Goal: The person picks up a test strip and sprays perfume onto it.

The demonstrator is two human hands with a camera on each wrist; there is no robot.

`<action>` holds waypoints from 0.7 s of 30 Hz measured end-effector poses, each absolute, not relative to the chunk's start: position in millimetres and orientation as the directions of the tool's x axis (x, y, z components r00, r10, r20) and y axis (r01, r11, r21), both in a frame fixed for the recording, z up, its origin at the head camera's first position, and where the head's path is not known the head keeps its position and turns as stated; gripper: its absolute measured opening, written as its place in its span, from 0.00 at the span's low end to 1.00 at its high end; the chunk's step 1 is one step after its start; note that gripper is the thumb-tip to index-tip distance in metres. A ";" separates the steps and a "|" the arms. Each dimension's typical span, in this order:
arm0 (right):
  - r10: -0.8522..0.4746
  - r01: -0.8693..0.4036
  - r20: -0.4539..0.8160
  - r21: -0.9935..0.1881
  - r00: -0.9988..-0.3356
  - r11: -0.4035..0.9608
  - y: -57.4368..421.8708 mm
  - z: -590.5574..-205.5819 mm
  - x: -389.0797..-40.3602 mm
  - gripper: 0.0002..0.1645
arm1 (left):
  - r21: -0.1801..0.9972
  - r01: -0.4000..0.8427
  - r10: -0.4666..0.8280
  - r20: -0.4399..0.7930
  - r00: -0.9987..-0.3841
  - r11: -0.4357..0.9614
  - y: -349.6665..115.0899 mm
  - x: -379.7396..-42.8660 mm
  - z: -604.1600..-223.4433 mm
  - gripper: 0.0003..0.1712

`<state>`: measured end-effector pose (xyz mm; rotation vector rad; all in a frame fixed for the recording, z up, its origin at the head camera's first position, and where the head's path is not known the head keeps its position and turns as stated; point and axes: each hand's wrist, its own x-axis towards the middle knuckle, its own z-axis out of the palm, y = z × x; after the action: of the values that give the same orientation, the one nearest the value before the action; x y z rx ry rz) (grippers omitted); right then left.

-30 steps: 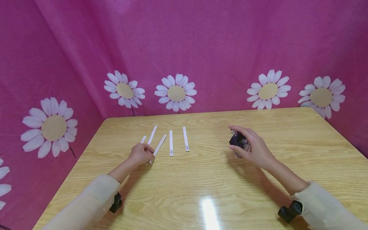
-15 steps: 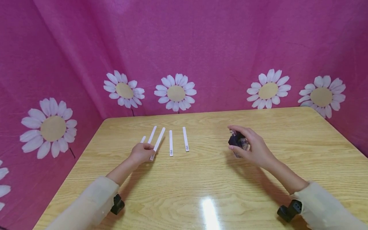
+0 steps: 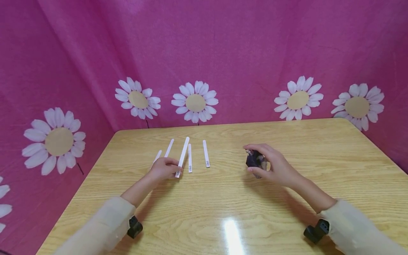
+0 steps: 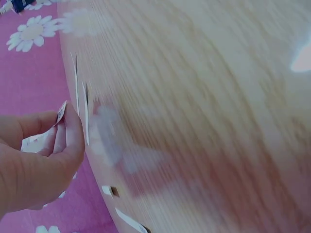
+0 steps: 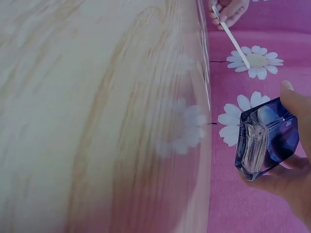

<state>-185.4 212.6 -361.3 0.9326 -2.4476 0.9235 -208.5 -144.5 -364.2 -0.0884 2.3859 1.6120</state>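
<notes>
My left hand (image 3: 163, 169) pinches one white paper strip (image 3: 183, 154) near its printed lower end, above the table. The strip slants upward, its tip near a strip (image 3: 190, 159) on the wood. In the left wrist view the held strip (image 4: 61, 113) shows edge-on between thumb and fingers. My right hand (image 3: 278, 169) holds a dark faceted glass bottle (image 3: 254, 160), thumb on one side and fingers on the other. From the right wrist it appears as a thick, clear-based blue perfume bottle (image 5: 268, 138), tilted and raised off the table.
Other white strips lie on the wooden table (image 3: 210, 205): one (image 3: 206, 154) to the right, and two on the left (image 3: 169, 146), partly behind my left hand. A pink curtain (image 3: 242, 60) with large daisies stands behind and at the sides. Light glares off the glossy tabletop.
My left hand has lifted the strip off the table and moved it right, over towards the neighbouring strip. My right hand has shifted slightly left with the bottle.
</notes>
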 end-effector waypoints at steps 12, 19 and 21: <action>-0.483 -0.709 0.523 -0.454 -0.702 0.539 201.2 -365.9 -193.4 0.36 | 0.884 -0.167 0.141 -0.250 -0.958 0.436 -118.0 -204.2 -367.6 0.14; -0.481 -0.702 0.516 -0.445 -0.709 0.556 197.1 -363.5 -195.7 0.37 | 0.903 -0.139 0.205 -0.238 -0.949 0.406 -107.2 -204.1 -363.0 0.13; -0.483 -0.697 0.509 -0.437 -0.713 0.568 196.1 -361.8 -196.3 0.37 | 0.906 -0.130 0.220 -0.233 -0.947 0.402 -104.4 -203.3 -361.0 0.13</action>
<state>-196.3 196.1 -361.8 0.9650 -2.4716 0.9021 -203.3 -104.4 -361.0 0.0779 2.3482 1.5600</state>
